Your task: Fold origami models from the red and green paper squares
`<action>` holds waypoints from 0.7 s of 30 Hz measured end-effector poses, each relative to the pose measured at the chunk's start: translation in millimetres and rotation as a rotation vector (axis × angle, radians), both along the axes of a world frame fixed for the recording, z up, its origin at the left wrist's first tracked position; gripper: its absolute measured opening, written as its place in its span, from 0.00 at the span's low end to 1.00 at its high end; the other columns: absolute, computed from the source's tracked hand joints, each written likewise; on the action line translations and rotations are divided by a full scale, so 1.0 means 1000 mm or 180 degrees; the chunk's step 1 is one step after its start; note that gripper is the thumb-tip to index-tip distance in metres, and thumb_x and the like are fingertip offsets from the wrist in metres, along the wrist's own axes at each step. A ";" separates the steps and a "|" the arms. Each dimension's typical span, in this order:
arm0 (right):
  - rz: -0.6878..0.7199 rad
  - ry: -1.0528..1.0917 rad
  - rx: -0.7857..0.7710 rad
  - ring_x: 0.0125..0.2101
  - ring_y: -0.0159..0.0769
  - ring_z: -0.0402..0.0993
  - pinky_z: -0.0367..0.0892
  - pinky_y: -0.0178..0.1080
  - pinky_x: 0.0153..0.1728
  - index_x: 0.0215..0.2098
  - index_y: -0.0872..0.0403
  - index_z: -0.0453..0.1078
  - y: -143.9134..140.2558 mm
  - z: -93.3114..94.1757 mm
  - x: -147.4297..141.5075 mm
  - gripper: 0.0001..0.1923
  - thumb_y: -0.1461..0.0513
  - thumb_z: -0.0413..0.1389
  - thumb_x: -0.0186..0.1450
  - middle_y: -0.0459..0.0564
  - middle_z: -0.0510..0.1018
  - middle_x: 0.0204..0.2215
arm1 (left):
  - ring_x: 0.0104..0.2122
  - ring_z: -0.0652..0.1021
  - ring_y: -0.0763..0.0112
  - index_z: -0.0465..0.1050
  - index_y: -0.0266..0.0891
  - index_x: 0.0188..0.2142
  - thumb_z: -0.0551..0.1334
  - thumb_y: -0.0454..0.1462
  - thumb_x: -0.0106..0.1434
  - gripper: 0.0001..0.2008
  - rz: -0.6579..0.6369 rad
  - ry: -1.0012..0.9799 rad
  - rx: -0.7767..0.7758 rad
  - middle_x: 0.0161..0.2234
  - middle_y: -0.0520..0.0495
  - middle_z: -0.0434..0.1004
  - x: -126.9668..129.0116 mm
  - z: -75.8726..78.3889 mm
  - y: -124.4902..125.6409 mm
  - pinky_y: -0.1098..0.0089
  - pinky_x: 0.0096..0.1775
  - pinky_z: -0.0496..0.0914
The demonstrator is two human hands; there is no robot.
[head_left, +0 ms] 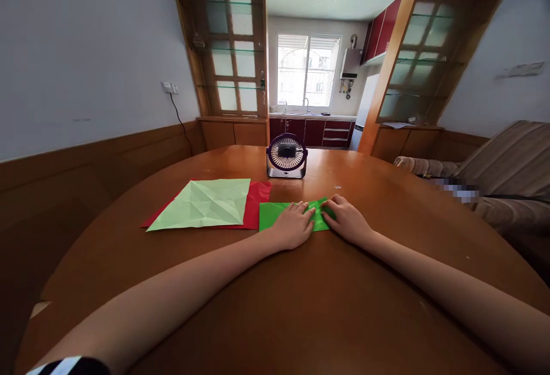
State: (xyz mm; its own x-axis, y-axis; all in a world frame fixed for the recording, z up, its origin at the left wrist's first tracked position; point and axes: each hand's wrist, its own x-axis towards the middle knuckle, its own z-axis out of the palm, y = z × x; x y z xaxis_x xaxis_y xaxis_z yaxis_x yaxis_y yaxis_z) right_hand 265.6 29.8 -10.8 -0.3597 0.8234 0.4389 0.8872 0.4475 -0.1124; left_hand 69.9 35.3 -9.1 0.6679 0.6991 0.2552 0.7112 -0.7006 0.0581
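Head view: flat left hand (294,229) and curled right hand (347,220) (pinching? can't tell) touch bright green paper strip (269,216), maybe part-folded; creased pale green paper (208,204) lies open.

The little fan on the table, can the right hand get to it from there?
Probably yes: the fan stands a bit beyond the right hand, and nothing tall seems to block the way. It would likely need to leave the green paper.

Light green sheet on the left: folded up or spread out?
Spread out: the light green sheet lies open across the red paper, creases crossing its face.
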 end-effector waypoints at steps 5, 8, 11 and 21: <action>0.0489 0.0120 0.0227 0.61 0.52 0.57 0.57 0.57 0.59 0.58 0.53 0.64 0.005 -0.005 0.001 0.21 0.59 0.47 0.68 0.60 0.57 0.64 | 0.67 0.50 0.54 0.50 0.32 0.66 0.41 0.44 0.72 0.29 -0.0054 0.0136 -0.0325 0.67 0.36 0.47 -0.005 -0.009 0.011 0.52 0.64 0.46; 0.0899 0.0080 -0.0409 0.64 0.47 0.54 0.54 0.54 0.62 0.65 0.54 0.54 0.012 -0.008 0.003 0.27 0.55 0.42 0.71 0.58 0.55 0.66 | 0.67 0.47 0.57 0.45 0.30 0.67 0.39 0.45 0.71 0.30 -0.0039 0.0268 -0.0472 0.68 0.37 0.43 -0.007 -0.007 0.014 0.55 0.65 0.44; 0.0870 -0.0075 -0.0878 0.66 0.47 0.47 0.48 0.52 0.65 0.68 0.60 0.49 0.018 -0.009 0.005 0.33 0.49 0.39 0.71 0.61 0.51 0.67 | 0.67 0.45 0.56 0.43 0.29 0.68 0.39 0.49 0.71 0.33 0.0001 0.0281 -0.0576 0.68 0.38 0.41 -0.014 -0.003 0.015 0.56 0.65 0.43; 0.0786 -0.0180 -0.0964 0.67 0.45 0.40 0.43 0.50 0.67 0.69 0.53 0.43 0.023 -0.016 0.008 0.37 0.42 0.39 0.69 0.53 0.44 0.68 | 0.67 0.48 0.51 0.46 0.34 0.68 0.46 0.62 0.63 0.44 0.0329 0.0056 -0.0653 0.68 0.36 0.42 -0.067 0.002 0.016 0.52 0.63 0.45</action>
State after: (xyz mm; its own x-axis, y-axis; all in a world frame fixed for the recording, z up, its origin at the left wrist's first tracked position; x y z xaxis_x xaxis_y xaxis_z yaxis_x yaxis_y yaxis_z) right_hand 274.0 52.5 -26.6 -0.5799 0.7982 0.1632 0.7655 0.6024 -0.2260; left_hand 2.8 51.1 -7.3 0.5930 0.8002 0.0895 0.7808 -0.5987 0.1787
